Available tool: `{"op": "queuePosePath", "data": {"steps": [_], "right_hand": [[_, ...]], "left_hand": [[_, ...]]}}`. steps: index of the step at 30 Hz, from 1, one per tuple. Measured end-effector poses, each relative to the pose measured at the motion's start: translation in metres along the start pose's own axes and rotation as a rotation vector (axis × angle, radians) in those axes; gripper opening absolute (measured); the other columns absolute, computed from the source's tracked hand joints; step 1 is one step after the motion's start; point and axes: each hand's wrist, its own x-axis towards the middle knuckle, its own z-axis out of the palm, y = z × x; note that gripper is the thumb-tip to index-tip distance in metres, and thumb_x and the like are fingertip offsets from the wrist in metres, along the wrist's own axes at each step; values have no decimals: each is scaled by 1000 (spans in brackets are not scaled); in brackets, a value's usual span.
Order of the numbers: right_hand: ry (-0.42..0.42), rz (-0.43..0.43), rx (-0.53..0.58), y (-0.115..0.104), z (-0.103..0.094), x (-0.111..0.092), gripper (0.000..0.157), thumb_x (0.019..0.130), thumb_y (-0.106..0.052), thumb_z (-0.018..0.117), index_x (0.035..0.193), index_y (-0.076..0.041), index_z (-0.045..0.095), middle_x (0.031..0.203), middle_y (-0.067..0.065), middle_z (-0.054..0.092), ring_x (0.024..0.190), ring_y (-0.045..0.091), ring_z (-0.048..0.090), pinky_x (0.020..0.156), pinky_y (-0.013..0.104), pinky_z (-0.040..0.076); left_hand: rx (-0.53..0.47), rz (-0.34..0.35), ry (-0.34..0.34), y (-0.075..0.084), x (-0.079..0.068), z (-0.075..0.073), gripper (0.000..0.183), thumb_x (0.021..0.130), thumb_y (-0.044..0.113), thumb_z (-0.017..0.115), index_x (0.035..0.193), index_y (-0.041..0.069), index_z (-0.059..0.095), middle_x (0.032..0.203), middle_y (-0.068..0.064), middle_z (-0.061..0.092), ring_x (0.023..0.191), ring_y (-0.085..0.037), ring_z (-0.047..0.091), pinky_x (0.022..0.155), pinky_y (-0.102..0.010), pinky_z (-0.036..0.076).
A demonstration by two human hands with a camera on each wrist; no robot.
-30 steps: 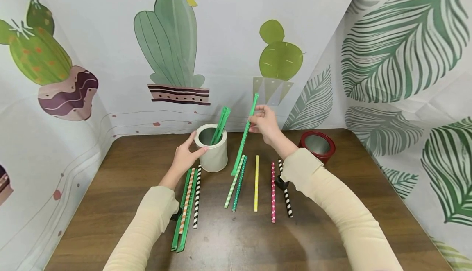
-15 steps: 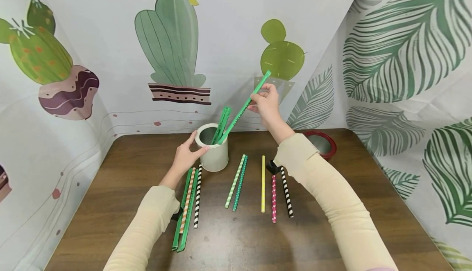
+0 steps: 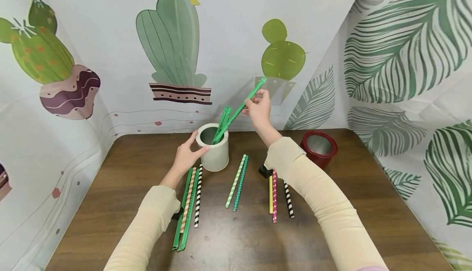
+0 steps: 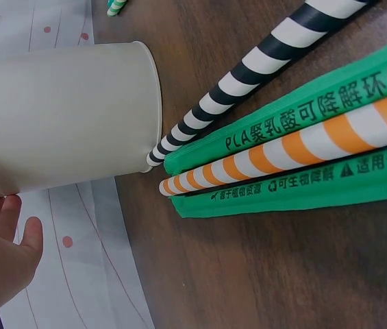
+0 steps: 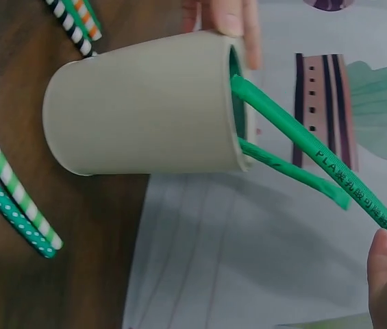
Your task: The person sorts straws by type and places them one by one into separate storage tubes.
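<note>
My left hand [image 3: 185, 156] holds a cream-white can [image 3: 216, 159] upright near the table's back edge, with thumb and fingers spread round its rim. Out of the can lean green-wrapped straws [image 3: 223, 118]. Between thumb and fingers, my right hand [image 3: 259, 109] pinches another wrapped straw [image 3: 236, 114], slanted, its lower end inside the can's mouth. Printed characters run along that straw's wrapper in the right wrist view. Just in front of the can lie an orange-striped straw [image 4: 268, 155], a wrapped straw [image 4: 316, 103] and a black-and-white striped straw [image 4: 231, 89].
A red can [image 3: 320, 159] stands at the back right beside my right sleeve. On the brown table [image 3: 228, 238] lie a green-striped straw [image 3: 235, 183], a teal dotted straw [image 3: 241, 184], a yellow straw [image 3: 271, 197], a pink dotted straw [image 3: 274, 209] and another black-and-white straw [image 3: 289, 200].
My right hand lifted the wrapped straw, carried it left and lowered its end into the can. The yellow straw shifted right, up against the pink one. My left hand stayed on the can.
</note>
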Motion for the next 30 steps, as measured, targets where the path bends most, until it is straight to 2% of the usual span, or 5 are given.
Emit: {"op": "queuePosePath", "data": {"steps": [7,14,20,25,30], "right_hand": [[-33,-33,-45,20,3,-5,27,83,3,54,102,-7,37,74,4,46,56,13,54,56,26,51],[-77,-35,-102,38,9,-12,25,83,3,53,102,-3,38,74,4,46,60,15,55,61,36,53],[-114,-57,-131,48,13,-18,24,82,4,53,101,-1,38,73,5,46,61,17,54,61,38,52],[-132,-52,-184,56,17,-23,25,82,4,54,101,0,39,74,5,47,63,20,55,59,33,52],[-146,-43,-201,66,20,-29,25,81,4,54,101,0,40,73,6,49,72,38,58,63,40,51]], "left_hand": [[-2,5,6,0,0,0,80,74,47,64,139,18,27,130,-13,48,122,-25,41,99,-47,32],[-6,-6,0,-1,0,1,81,74,49,64,139,19,26,133,-12,44,123,-25,39,100,-47,31],[-4,-14,-2,-1,0,1,82,74,51,63,140,19,26,137,-11,40,126,-24,36,102,-47,29],[3,-10,4,1,-1,1,82,74,50,64,139,18,27,137,-12,40,127,-24,36,102,-47,28],[1,-10,11,1,-1,1,80,74,48,64,139,19,28,135,-12,42,125,-24,38,102,-45,29]]}}
